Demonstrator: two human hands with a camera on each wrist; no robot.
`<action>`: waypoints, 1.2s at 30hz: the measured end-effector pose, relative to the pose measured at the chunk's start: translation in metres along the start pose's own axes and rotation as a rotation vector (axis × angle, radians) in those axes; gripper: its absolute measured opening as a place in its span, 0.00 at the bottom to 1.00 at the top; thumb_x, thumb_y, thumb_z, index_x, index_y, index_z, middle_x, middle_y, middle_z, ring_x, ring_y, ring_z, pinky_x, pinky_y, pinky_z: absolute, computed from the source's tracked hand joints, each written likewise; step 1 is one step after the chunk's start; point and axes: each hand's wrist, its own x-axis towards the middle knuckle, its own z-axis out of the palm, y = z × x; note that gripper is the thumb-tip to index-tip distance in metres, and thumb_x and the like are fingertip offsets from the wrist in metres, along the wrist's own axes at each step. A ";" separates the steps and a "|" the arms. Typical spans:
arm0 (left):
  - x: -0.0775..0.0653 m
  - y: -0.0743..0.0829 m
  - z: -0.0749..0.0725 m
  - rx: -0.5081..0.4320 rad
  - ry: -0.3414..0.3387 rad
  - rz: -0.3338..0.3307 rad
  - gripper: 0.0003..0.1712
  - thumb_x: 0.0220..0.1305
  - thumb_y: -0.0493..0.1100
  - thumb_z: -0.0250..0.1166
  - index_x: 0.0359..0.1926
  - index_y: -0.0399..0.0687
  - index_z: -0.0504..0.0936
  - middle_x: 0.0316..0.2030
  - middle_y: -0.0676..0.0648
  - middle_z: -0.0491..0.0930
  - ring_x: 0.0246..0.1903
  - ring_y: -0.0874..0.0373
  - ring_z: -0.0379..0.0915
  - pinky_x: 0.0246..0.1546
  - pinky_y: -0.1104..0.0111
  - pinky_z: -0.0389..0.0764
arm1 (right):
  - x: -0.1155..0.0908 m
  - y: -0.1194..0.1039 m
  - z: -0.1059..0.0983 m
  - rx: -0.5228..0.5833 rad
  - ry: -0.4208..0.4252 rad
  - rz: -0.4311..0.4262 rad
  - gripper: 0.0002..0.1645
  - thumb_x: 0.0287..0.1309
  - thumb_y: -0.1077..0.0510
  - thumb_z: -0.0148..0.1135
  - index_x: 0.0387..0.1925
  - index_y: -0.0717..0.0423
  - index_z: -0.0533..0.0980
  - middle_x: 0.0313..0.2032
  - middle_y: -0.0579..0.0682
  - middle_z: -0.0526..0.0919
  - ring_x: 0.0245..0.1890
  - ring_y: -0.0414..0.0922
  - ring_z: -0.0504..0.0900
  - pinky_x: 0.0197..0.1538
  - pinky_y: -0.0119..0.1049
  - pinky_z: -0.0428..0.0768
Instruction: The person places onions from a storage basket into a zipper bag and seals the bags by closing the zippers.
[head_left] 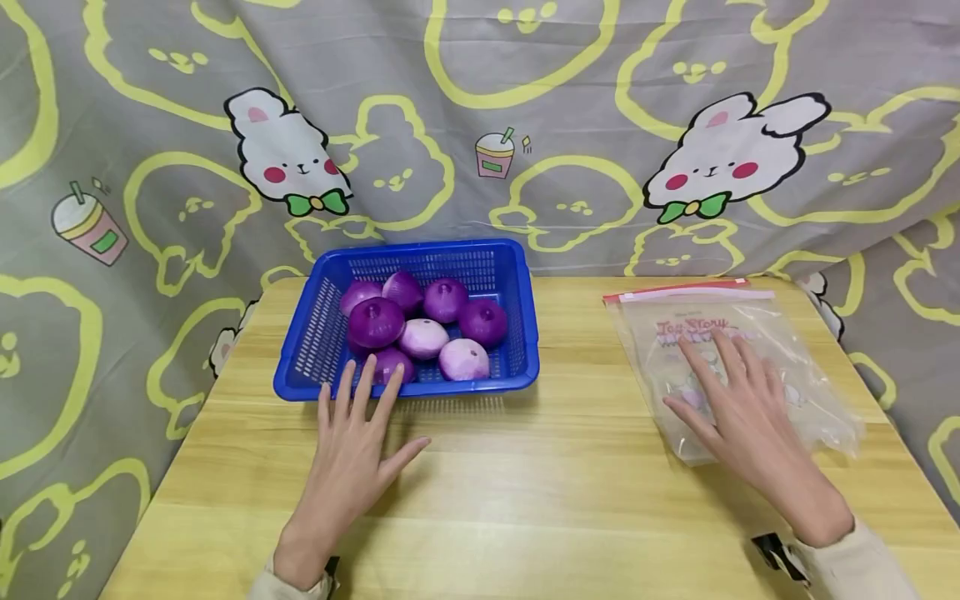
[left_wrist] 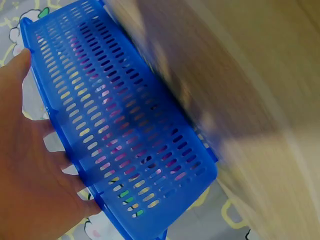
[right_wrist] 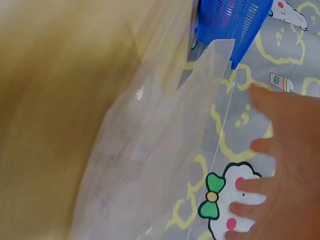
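Several purple onions (head_left: 377, 322) lie in a blue plastic basket (head_left: 531, 333) at the back left of the table; some are deep purple, others paler. My left hand (head_left: 356, 446), fingers spread, reaches over the basket's near rim, its fingertips close to the nearest onion (head_left: 392, 367). In the left wrist view the slotted basket wall (left_wrist: 120, 120) hides most of the onions. On the right, a clear zip bag (head_left: 645, 375) with "Toy Story" print and a red-and-pink top edge lies flat. My right hand (head_left: 742, 417) hovers over the bag with straight, spread fingers, holding nothing.
The wooden table (head_left: 525, 508) runs between basket and bag. A grey curtain (head_left: 570, 225) with yellow outlines and white rabbit faces hangs along the back and sides. Dark straps (head_left: 780, 558) sit at the sleeve cuffs.
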 end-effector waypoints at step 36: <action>0.051 0.115 -0.001 -0.624 -0.152 0.425 0.15 0.73 0.46 0.59 0.53 0.43 0.80 0.36 0.53 0.82 0.34 0.68 0.76 0.35 0.79 0.79 | 0.002 -0.039 0.016 -0.037 0.177 0.060 0.16 0.57 0.64 0.52 0.15 0.53 0.65 0.13 0.47 0.66 0.12 0.48 0.67 0.11 0.46 0.65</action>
